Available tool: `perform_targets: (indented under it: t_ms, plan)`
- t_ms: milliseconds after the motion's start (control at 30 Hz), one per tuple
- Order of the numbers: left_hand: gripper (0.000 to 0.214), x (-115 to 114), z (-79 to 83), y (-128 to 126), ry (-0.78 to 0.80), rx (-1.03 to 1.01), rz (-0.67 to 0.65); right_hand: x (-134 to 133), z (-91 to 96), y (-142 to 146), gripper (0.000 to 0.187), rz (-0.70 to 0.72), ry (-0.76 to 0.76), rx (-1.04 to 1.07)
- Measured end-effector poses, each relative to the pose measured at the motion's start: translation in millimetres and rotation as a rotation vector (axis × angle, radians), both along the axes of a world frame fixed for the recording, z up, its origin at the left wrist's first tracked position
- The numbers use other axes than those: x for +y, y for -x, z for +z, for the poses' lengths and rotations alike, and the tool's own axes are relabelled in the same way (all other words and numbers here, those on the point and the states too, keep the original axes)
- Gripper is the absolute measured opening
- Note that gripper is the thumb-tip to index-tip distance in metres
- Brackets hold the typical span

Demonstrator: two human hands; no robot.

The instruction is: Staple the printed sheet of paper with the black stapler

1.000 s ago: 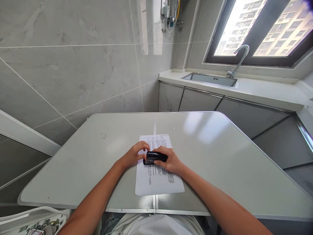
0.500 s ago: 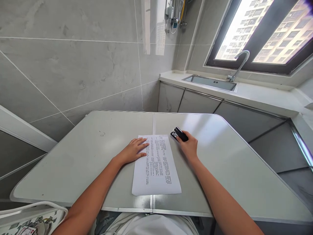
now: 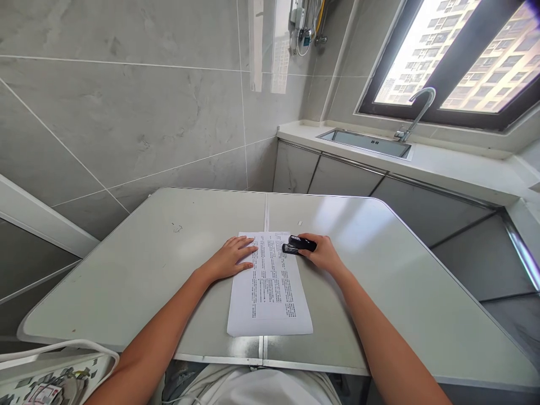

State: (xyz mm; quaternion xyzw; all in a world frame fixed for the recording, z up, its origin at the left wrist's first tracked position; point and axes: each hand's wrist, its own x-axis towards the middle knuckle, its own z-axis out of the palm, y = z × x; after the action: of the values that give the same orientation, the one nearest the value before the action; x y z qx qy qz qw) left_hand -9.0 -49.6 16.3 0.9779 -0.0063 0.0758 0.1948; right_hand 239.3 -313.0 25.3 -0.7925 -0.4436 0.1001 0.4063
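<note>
Metal sink [image 3: 358, 143] and pale scrap [image 3: 300, 223] lie beyond the right hand [image 3: 324, 253] gripping a stapler [image 3: 302, 243], left hand [image 3: 230, 258] spread on paper [image 3: 270, 325].

Left hand [image 3: 231, 260] flat, right hand [image 3: 324, 253] curled

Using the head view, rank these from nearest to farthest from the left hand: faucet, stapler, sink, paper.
1. Paper: under the left hand
2. Stapler: rightward, in the right hand
3. Sink: farther off, right
4. Faucet: beyond the sink, right
</note>
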Motion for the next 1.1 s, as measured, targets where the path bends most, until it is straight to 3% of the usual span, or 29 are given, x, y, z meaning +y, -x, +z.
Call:
perform_targets:
  t_ms: [167,233,567,800,1100]
  plan:
    - [0.054,1,2.2,1,0.015,0.01,-0.008,-3,-11.1,-11,0.041,-0.259,-0.043,-0.113]
    - [0.054,1,2.1,1,0.019,0.021,-0.012,-4,-14.2,-15,0.044,-0.289,-0.015,-0.128]
    - [0.053,0,2.7,1,0.028,0.023,0.024,-13,5.0,-11,0.038,0.043,0.035,-0.002]
    - [0.052,-7,14.2,4,0.07,0.005,-0.117,-4,2.5,0,0.049,0.15,-0.023,-0.096]
    - [0.051,-11,18.1,2,0.088,-0.005,-0.118,-1,-2.2,2,0.044,0.179,-0.007,-0.164]
